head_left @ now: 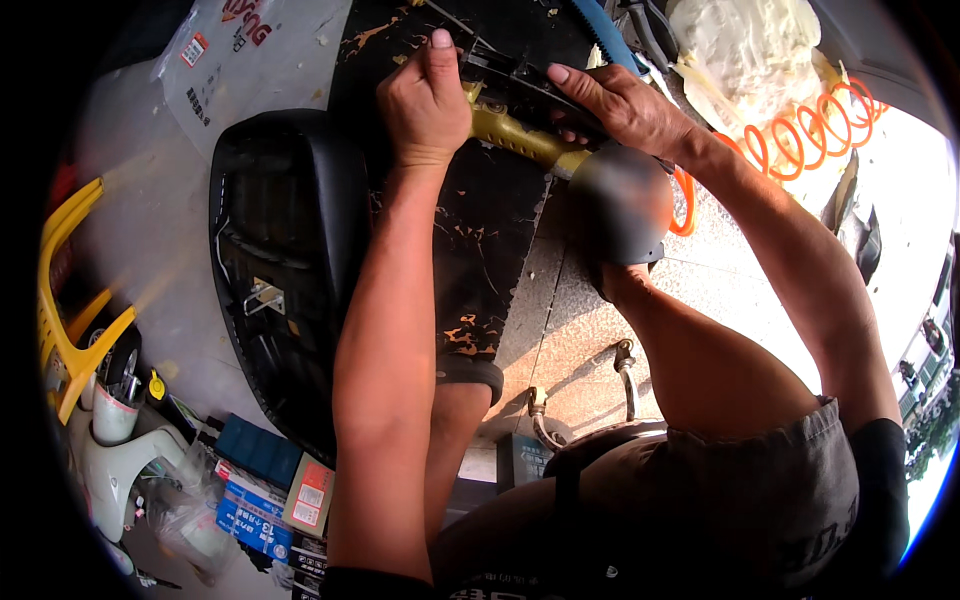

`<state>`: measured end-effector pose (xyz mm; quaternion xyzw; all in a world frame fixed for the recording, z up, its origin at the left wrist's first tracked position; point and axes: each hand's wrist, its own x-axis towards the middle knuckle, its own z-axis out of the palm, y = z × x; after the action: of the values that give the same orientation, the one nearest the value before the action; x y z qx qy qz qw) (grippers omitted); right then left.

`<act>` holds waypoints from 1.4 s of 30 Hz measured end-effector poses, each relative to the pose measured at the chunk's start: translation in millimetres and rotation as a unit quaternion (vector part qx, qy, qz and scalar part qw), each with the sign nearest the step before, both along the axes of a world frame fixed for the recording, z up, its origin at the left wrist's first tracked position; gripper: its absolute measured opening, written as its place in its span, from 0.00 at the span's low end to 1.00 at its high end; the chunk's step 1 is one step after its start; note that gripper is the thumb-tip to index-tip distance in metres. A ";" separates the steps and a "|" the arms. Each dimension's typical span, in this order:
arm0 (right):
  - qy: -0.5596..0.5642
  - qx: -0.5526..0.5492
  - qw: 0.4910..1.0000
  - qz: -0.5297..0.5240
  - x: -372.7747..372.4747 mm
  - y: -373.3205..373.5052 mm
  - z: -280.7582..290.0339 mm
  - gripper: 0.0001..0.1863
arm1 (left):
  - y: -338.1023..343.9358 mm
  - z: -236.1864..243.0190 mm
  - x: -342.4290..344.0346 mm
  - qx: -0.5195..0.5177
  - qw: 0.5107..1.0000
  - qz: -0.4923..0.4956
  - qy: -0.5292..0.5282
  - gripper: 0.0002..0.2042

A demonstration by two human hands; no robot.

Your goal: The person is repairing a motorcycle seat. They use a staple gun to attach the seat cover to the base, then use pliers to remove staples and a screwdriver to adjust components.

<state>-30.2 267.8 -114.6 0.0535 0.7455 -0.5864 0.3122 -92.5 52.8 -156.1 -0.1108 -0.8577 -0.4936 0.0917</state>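
Both my hands meet at the top middle over a yellow-and-black tool [520, 137] that looks like an air staple gun. My left hand [425, 108] is closed around its left end, thumb up. My right hand [635, 110] grips the right part of its black bar, with the thumb laid along the top and the fingers curled beneath. The tool's finer parts are hidden by my hands and shadow. Left of my left forearm lies a black scooter seat [290, 260], underside up, with a metal bracket [264, 297] on it.
An orange coiled hose [800, 140] runs at the right, by a pale foam lump [745, 45]. Pliers [652, 35] lie at the top. A worn black board [480, 230] is beneath my arms. Boxes [262, 500] and a yellow plastic frame [75, 345] stand at left.
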 end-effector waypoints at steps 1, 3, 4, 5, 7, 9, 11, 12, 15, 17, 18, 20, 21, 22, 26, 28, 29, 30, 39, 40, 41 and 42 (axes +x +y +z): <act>0.002 0.002 1.000 0.003 -0.2 0.3 0.1 0.38 | -0.2 0.9 0.7 0.003 1.000 -0.006 -0.003 0.24; 0.000 -0.006 1.000 -0.007 4.9 1.6 -4.4 0.37 | -1.6 3.5 2.3 0.008 1.000 -0.018 -0.009 0.24; 0.000 -0.009 1.000 -0.005 6.9 0.2 -1.7 0.38 | -1.5 5.3 3.8 0.033 0.998 -0.026 -0.036 0.24; 0.000 -0.013 1.000 -0.003 8.1 -1.1 0.5 0.39 | -1.5 4.7 5.7 0.054 0.998 -0.022 -0.027 0.25; -0.010 0.020 0.999 0.033 6.6 -2.2 -0.4 0.41 | -5.1 7.1 12.7 0.059 0.997 -0.007 -0.052 0.25; -0.023 0.046 0.998 0.038 6.1 -3.1 4.1 0.42 | -7.3 8.1 15.4 0.041 0.997 0.002 -0.058 0.25; -0.007 0.044 0.998 0.049 4.6 -3.5 15.3 0.42 | -10.0 13.2 20.3 0.019 0.997 0.012 -0.070 0.25; 0.001 0.043 0.998 0.055 4.9 -2.6 17.3 0.43 | -12.3 12.2 24.3 0.015 0.996 0.019 -0.086 0.26; 0.006 0.022 0.998 0.057 13.4 8.4 14.4 0.42 | -9.4 21.8 30.2 0.008 0.994 0.020 -0.108 0.29; -0.009 0.012 0.999 0.048 21.0 11.7 8.4 0.38 | -10.5 23.7 35.9 0.003 0.991 0.022 -0.131 0.32; -0.009 -0.003 0.999 0.049 24.1 14.9 8.0 0.37 | -9.2 24.5 37.6 0.005 0.990 0.025 -0.136 0.33; -0.006 -0.015 0.998 0.057 22.8 10.5 18.3 0.34 | -16.4 26.5 40.7 0.005 0.990 0.028 -0.138 0.35; 0.003 -0.028 0.999 0.046 25.6 7.0 16.1 0.33 | -18.1 27.7 44.1 0.007 0.991 0.047 -0.128 0.33; 0.013 -0.038 0.999 0.033 27.7 5.4 13.6 0.32 | -13.3 30.4 47.7 0.012 0.991 0.063 -0.117 0.31; 0.113 0.031 0.993 0.014 40.3 7.2 14.1 0.27 | -5.9 56.7 65.8 -0.023 0.994 0.076 -0.078 0.18; 0.140 0.038 0.988 0.049 34.5 0.6 17.7 0.25 | -16.7 77.8 75.8 -0.062 0.995 0.063 -0.051 0.12; 0.148 0.045 0.987 0.051 33.5 -2.5 18.1 0.25 | -21.4 82.8 80.7 -0.032 0.996 0.058 -0.065 0.12; 0.156 0.051 0.985 0.052 32.7 -5.5 18.2 0.25 | -25.1 84.7 87.1 -0.003 0.995 0.053 -0.080 0.12; 0.174 0.085 0.981 0.029 33.2 -9.6 18.2 0.24 | -14.8 86.5 95.2 -0.026 0.992 0.073 -0.098 0.17; 0.175 0.087 0.980 0.027 33.7 -9.6 18.2 0.24 | -13.5 87.4 94.2 -0.031 0.992 0.072 -0.102 0.17; 0.175 0.089 0.980 0.025 34.0 -9.6 18.2 0.24 | -11.6 89.2 92.8 -0.036 0.991 0.071 -0.107 0.16; 0.170 0.089 0.981 0.026 34.0 -9.6 18.3 0.24 | -10.5 90.2 91.8 -0.041 0.990 0.071 -0.111 0.16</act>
<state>3.8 258.2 -96.3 -0.0388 0.8380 -0.5101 0.1895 -0.6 42.3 -65.9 0.0018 -0.8879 -0.4593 0.0260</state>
